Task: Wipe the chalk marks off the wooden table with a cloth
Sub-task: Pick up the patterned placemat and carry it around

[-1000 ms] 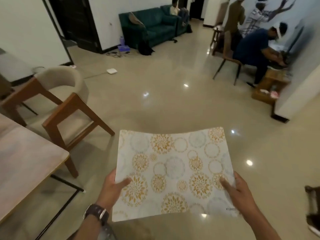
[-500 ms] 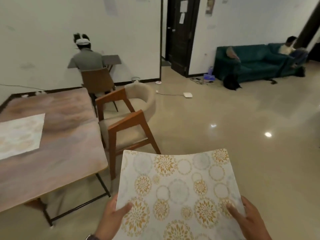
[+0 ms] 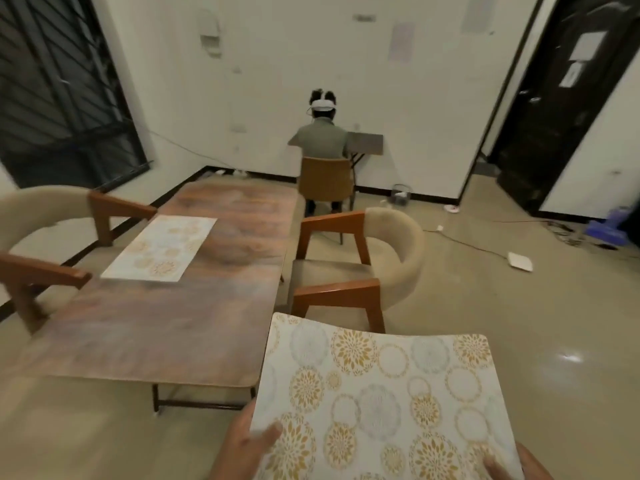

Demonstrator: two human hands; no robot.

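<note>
You hold a white placemat patterned with gold and grey circles (image 3: 377, 403) in both hands

Your left hand (image 3: 239, 445) and right hand (image 3: 519, 462) pinch its near corners, thumbs on top; the long brown wooden counter (image 3: 173, 327) lies ahead-left, carrying a second matching mat (image 3: 161, 249)

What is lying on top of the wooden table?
One patterned mat lies flat on the wooden table, toward its far left side. The surface under that mat is covered. The view is blurred, so I cannot tell chalk marks from wood grain.
</note>
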